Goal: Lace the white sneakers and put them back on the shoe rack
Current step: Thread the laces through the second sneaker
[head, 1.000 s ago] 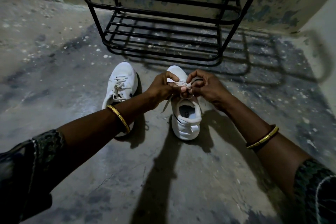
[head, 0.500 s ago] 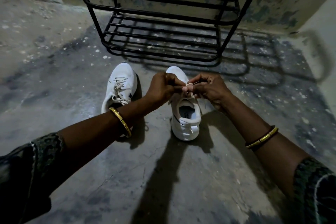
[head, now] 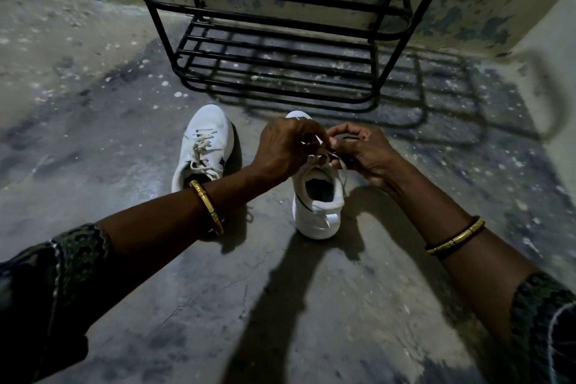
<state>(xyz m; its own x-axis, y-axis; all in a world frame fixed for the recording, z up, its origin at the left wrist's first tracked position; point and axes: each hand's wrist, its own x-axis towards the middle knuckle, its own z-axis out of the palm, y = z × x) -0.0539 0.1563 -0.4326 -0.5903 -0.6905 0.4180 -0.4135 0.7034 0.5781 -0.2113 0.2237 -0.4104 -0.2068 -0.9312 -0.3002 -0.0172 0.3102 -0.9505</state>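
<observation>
Grey, stained concrete floor (head: 93, 140) carries a black metal-bar shoe rack (head: 274, 50), and in front of it two white sneakers. The laced left sneaker (head: 204, 146) lies beside the right sneaker (head: 318, 206), over which the left hand (head: 285, 150) and right hand (head: 363, 150) both pinch its white lace (head: 343, 165).

Laced white sneaker (head: 204, 146) beside its seemingly half-laced twin (head: 318, 206) on the floor; black rack (head: 274, 40) empty behind.
</observation>
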